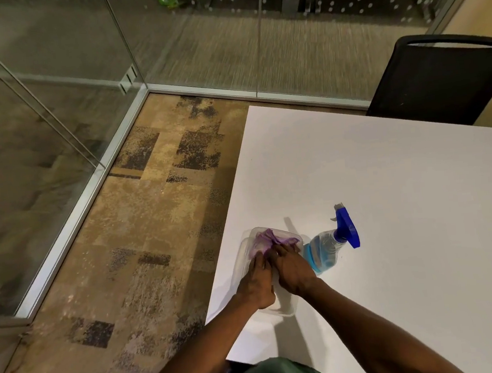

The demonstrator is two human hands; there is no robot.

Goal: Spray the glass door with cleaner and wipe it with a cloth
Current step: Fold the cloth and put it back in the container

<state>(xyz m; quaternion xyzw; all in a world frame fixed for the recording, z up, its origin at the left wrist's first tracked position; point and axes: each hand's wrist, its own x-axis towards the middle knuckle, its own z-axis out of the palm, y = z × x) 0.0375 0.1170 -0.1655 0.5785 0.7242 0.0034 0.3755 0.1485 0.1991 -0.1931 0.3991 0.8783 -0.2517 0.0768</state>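
A purple cloth (268,238) lies crumpled in a clear plastic container (245,247) on the white table (387,188). Both my hands reach into that container. My left hand (258,285) pinches the near edge of the cloth. My right hand (292,268) rests on the cloth beside it, fingers touching it. A clear spray bottle (325,252) with blue liquid and a blue trigger head stands just right of the container, untouched. The glass door (26,140) and glass walls stand at the left and far side.
A black chair (437,80) stands at the table's far side. Patterned brown carpet (153,224) lies between the table's left edge and the metal floor track of the glass. A green object shows beyond the glass at the top.
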